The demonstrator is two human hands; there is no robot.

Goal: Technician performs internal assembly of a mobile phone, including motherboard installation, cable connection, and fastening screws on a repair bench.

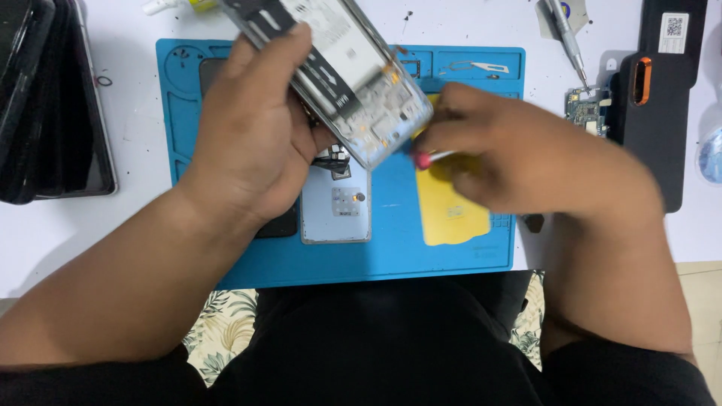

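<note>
Over the blue work mat (226, 256), near its far edge, the left hand (252, 135) grips an opened phone (346, 68), held tilted above the mat. The right hand (519, 154) pinches a red-tipped tool (423, 159) against the phone's lower corner. A phone back cover (336, 214) and a yellow sheet (447, 214) lie mid-mat; a screwdriver (568, 37) rests off its far right corner.

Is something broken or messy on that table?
The phone in the left hand is opened, its insides bare. A small circuit board lies loose on the white table off the blue mat, with dark specks nearby. The right hand holds a red-tipped tool.
</note>
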